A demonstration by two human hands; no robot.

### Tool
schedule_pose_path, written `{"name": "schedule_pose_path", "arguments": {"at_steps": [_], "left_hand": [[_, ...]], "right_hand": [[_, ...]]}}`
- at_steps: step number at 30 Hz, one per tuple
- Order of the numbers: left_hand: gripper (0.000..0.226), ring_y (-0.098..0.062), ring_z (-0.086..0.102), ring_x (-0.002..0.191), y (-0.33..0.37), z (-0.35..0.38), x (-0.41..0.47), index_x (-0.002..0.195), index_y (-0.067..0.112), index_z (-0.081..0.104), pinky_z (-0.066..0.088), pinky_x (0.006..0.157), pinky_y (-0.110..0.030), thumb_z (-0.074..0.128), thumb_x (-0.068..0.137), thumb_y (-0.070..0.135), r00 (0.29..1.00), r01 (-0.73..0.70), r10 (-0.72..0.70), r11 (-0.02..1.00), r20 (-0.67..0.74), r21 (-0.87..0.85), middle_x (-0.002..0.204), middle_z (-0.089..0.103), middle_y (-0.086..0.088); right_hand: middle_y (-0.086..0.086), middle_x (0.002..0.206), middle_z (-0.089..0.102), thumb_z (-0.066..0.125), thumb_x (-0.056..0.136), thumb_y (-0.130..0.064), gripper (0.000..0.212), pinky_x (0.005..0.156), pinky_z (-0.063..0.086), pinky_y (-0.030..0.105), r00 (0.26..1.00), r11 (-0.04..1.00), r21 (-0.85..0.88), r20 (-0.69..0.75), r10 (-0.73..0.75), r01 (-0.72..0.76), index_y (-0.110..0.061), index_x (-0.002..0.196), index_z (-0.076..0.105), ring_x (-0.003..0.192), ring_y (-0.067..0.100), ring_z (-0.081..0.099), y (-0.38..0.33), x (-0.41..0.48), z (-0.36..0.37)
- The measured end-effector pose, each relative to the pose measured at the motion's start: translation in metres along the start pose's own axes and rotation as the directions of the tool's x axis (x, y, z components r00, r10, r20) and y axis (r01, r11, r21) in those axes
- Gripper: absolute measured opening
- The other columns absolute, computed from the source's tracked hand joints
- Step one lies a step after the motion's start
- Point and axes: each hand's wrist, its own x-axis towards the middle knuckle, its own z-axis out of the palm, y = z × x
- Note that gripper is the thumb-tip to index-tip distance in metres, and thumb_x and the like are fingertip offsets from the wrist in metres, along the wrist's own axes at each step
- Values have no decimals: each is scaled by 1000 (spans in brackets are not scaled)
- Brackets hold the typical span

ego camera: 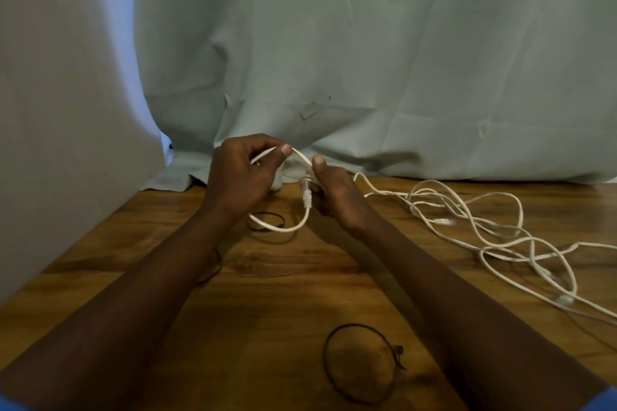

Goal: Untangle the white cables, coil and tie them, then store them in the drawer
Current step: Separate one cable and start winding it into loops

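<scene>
Above the far middle of the wooden table [273, 294], my left hand [240, 177] pinches a loop of white cable [287, 227] between thumb and fingers. My right hand [334, 190] grips the same cable just beside it, near its clear plug [306, 194], which hangs between the two hands. The loop droops down to the tabletop below my left hand. The rest of the white cable runs right into a loose tangle [494, 237] with several plugs showing. No drawer is in view.
A black tie loop [362, 362] lies on the table near the front. Another black tie [267, 222] lies under the held loop, and a third shows beside my left forearm. Pale green cloth [367, 60] hangs behind the table.
</scene>
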Motion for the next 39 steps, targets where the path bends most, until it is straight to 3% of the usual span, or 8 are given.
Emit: {"name": "schedule_pose_path", "arguments": {"at_steps": [13, 19, 22, 25, 28, 32, 36, 39], "left_hand": [[23, 1, 52, 50, -15, -1, 0, 89, 10, 79, 42, 55, -19, 78, 90, 33, 963, 266, -259, 958, 74, -111, 55, 60, 18], [20, -6, 34, 46, -14, 10, -19, 103, 12, 80, 23, 38, -15, 61, 102, 19, 574, 759, -534, 631, 621, -158, 63, 53, 1], [19, -5, 38, 40, -6, 25, -28, 100, 15, 77, 28, 39, -18, 59, 105, 17, 590, 606, -462, 795, 662, 15, 55, 56, 6], [35, 6, 54, 55, 0, 33, -32, 82, 41, 69, 42, 58, -19, 63, 99, 11, 671, 110, -208, 977, 712, 181, 67, 63, 14], [22, 12, 56, 62, 6, 38, -34, 81, 29, 68, 41, 62, -16, 70, 93, 11, 631, 1, -150, 981, 761, 192, 71, 61, 20], [12, -7, 50, 46, 14, 35, -36, 99, -4, 72, 38, 42, -19, 68, 96, 7, 515, 447, -342, 890, 786, 94, 74, 62, -11], [15, -10, 46, 54, 17, 22, -27, 105, 0, 76, 34, 42, -18, 65, 96, 6, 390, 695, -491, 712, 779, 101, 76, 63, -10], [15, -4, 44, 51, 22, 7, -17, 103, 4, 79, 33, 39, -15, 69, 95, 11, 356, 730, -477, 679, 803, 80, 71, 62, -2]], "right_hand": [[-7, 35, 28, 33, 106, -45, 64, 39, 13, 18, 916, 541, 739, 340, 214, -401, -22, 49, 46, 26, 6, 26, -8, 4, -3], [-6, 35, 27, 29, 104, -43, 64, 44, 12, 18, 934, 290, 914, 192, 302, -282, -21, 46, 42, 26, 9, 25, 0, 7, -11], [-7, 36, 25, 28, 104, -44, 61, 43, 16, 14, 903, 242, 957, 40, 428, -158, -23, 48, 38, 26, 9, 22, 0, 5, -6], [-7, 38, 28, 28, 106, -45, 50, 40, 21, 11, 823, 305, 951, -133, 552, -51, -24, 61, 35, 27, 9, 24, -1, 8, -9], [-7, 41, 34, 30, 109, -45, 46, 45, 24, 19, 734, 440, 897, -316, 601, 26, -22, 69, 37, 31, 9, 29, -4, 10, -16], [-5, 52, 40, 35, 110, -40, 39, 46, 30, 22, 760, 689, 724, -437, 481, -20, -20, 77, 41, 41, 9, 38, -4, 11, -15], [3, 86, 50, 33, 111, -38, 27, 61, 40, 23, 897, 984, 148, -416, 152, -99, -16, 102, 44, 69, 9, 45, -4, -4, -6], [-2, 87, 47, 27, 109, -48, 39, 75, 43, 35, 947, 886, -438, -194, -258, 152, -16, 96, 43, 77, 12, 46, -1, -11, -4]]}}
